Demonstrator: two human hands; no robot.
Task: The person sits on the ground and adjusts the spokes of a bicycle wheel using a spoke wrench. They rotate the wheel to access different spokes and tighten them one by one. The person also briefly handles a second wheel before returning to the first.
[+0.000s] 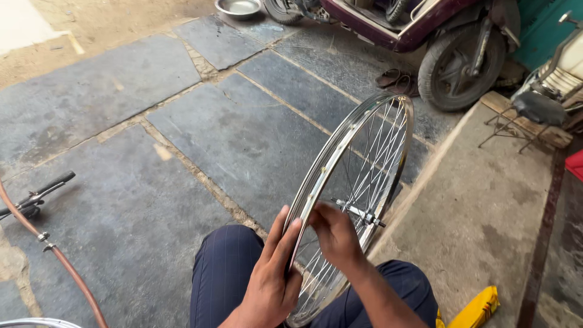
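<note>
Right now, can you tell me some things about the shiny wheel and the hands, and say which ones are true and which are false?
1. The left hand grips the rim of the bicycle wheel. True.
2. The wheel has a black tyre on it. False: the rim is bare metal.
3. The right hand is in among the spokes near the hub. True.
4. The wheel lies flat on the ground. False: it stands upright between the person's knees.
5. A metal bowl sits on the ground far ahead. True.
</note>
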